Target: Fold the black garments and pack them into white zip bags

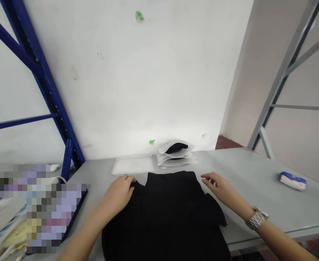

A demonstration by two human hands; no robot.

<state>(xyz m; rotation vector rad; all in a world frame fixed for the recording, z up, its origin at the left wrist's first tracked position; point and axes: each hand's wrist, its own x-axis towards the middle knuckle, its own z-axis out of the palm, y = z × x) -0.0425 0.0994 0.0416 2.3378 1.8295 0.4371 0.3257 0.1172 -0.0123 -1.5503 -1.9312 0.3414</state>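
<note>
While the left hand [118, 194] rests on the black garment [164, 214], the right hand [216, 183] hovers beside it (both grips wide).

The black garment [162, 217] is cut off by the picture's bottom edge, and the dark-framed item [75, 212] at lower left is masked by pixelation (nothing on it can be made out).

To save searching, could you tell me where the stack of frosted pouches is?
In the head view, the stack sits at the grey table's back edge, right of a flat clear pouch, beyond the black garment.
</note>
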